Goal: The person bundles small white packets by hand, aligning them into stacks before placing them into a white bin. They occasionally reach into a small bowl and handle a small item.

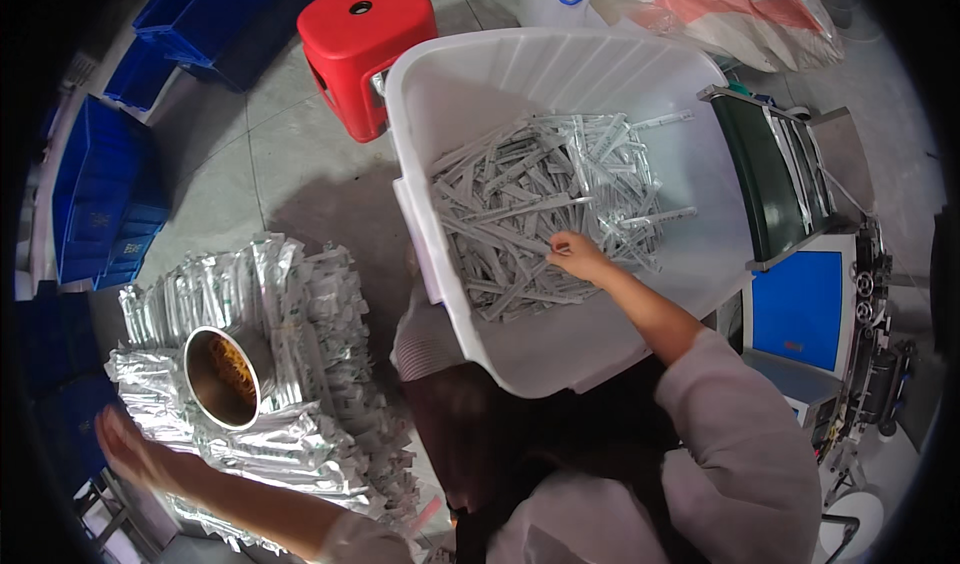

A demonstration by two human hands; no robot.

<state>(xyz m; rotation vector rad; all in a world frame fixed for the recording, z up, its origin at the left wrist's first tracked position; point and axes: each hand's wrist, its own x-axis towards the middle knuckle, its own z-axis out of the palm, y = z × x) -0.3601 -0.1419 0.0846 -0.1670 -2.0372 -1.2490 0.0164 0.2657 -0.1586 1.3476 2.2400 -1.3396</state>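
Note:
Inside a large white plastic tub (430, 234) lies a loose heap of slim silver-white packets (520, 179). My right hand (578, 257) reaches over the near part of that heap, thumb and fingers pinched together; what sits between the fingertips is too small to make out. At the lower left, my left hand (125, 449) is smeared by motion beside stacked bundles of silver packets (290, 444). A round metal pot (190, 374) stands on these bundles, with tangled yellow-brown rubber bands (232, 369) inside.
A red stool (368, 29) stands beyond the tub's left corner. Blue bins (105, 194) line the left side. To the right are a dark conveyor belt (735, 164) with a metal frame and a machine with a blue panel (797, 309). A woven sack (720, 9) lies at the back.

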